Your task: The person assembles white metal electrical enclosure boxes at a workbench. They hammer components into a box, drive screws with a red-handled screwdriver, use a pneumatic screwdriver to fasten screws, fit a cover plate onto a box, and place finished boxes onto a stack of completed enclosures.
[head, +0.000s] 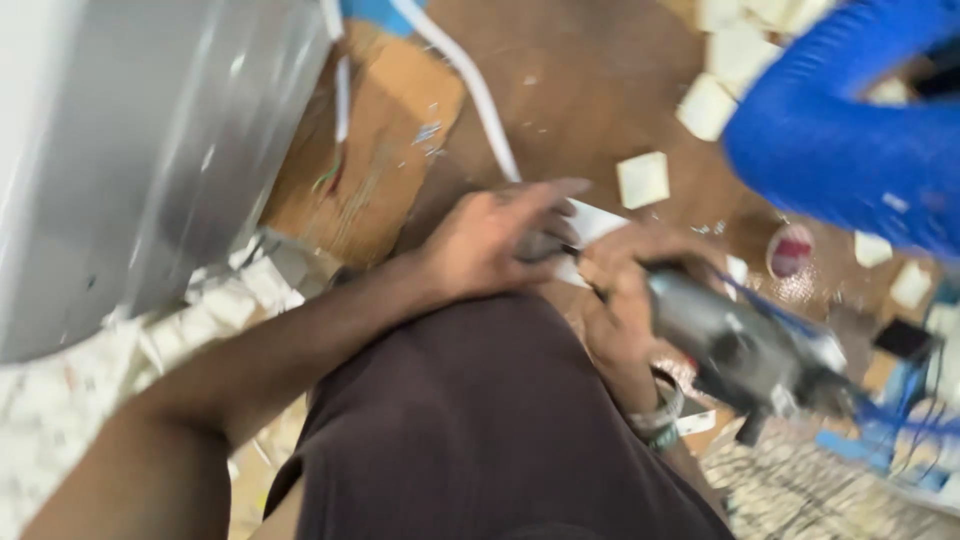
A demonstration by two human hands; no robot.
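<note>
Dark brown trousers [480, 430] fill the foreground, knee up. Left hand [495, 240] rests past the knee, fingers [548, 195] stretched flat on a white tile piece [592, 222] that pokes out beyond the fingertips. Right hand [625, 290] is curled tight around a grey power tool [745, 345], whose body runs out to the right of the knuckles. Blurred. White tile scraps [643, 180] lie on the brown floor [590, 80] beyond the fingertips.

Motion-blurred grey power tool [740, 345], right-edge clutter
</note>
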